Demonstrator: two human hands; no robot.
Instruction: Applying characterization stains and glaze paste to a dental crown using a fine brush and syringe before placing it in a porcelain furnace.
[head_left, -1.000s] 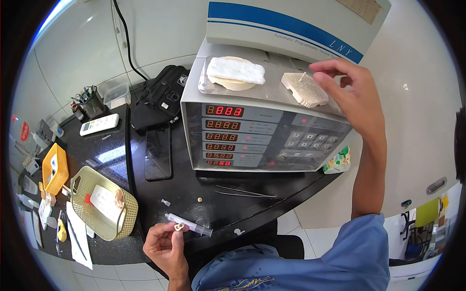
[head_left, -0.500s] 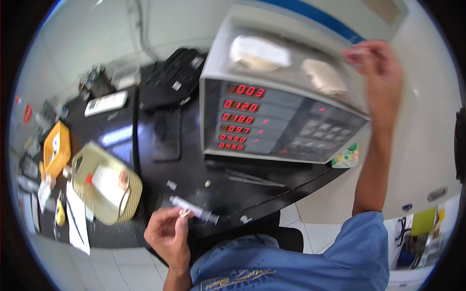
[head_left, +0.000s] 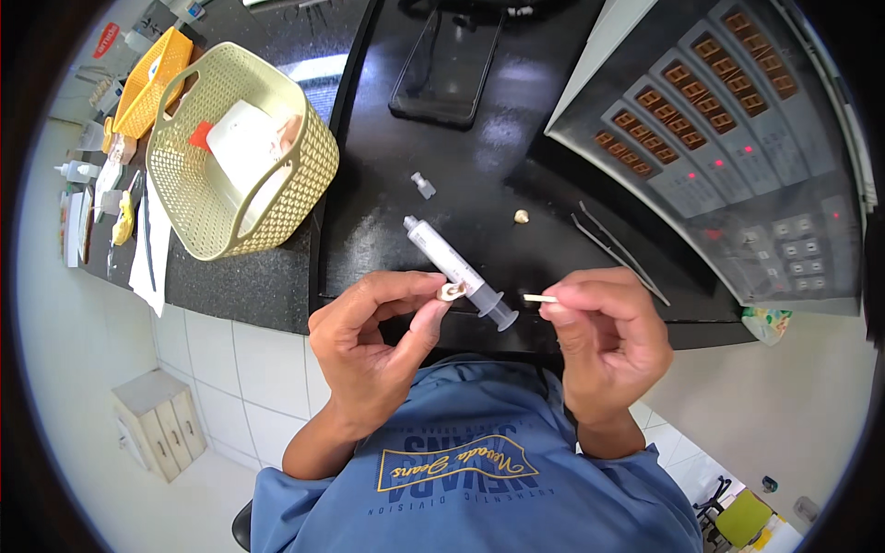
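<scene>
Between the thumb and index finger of my left hand (head_left: 373, 336) is a small off-white dental crown (head_left: 451, 292), its brownish hollow facing up. My right hand (head_left: 608, 336) pinches a thin pale stick (head_left: 540, 299) with a dark tip, like a micro applicator brush. That tip points left at the crown, a gap apart from it. A clear plastic syringe (head_left: 452, 263) lies slantwise on the black counter, just beyond my hands. Past it is a small translucent cap (head_left: 423, 185). A second small tooth-shaped piece (head_left: 522, 217) rests to the right.
Metal tweezers (head_left: 618, 249) lie beside the grey machine (head_left: 728, 138) with digit displays at right. A black phone (head_left: 447, 69) is farther back. At left stands a beige woven basket (head_left: 318, 166) holding a white item, with a yellow basket (head_left: 152, 83) behind it.
My right hand has come down from beside the machine's top to in front of me, and the stick now shows in it. My left hand still holds the crown. The view has turned downward.
</scene>
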